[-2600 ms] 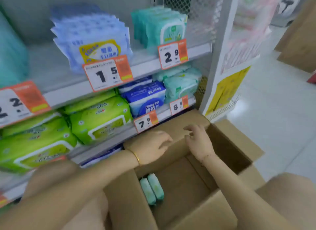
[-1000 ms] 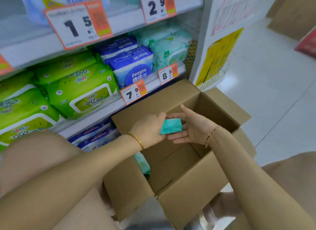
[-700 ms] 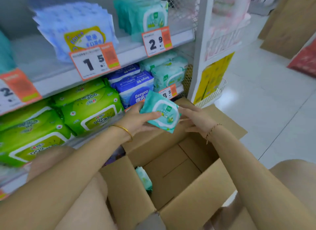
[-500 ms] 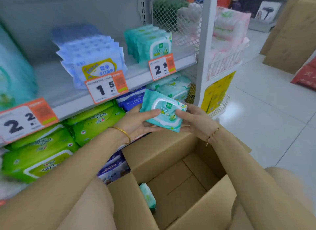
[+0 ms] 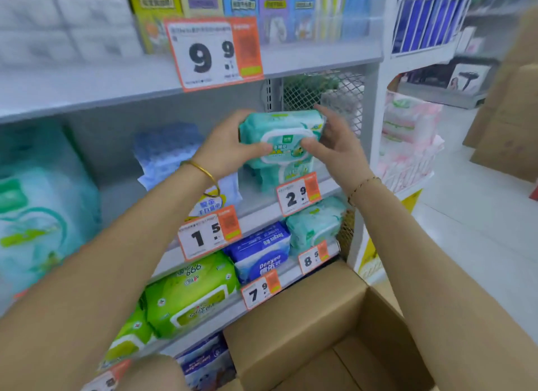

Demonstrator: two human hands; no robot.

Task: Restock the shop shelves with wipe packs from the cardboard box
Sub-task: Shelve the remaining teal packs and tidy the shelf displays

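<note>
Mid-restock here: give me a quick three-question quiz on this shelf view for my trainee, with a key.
1. True or false: the left hand and the right hand both hold the teal wipe pack.
2. The price tag directly below that pack reads: A) 9.9 B) 2.9 C) 7.9
3. What colour is the big pack just left of the blue Deeyeo pack?

Key: 1 true; 2 B; 3 green.

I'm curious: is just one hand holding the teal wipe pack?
No, the left hand and right hand both grip the teal wipe pack.
</note>
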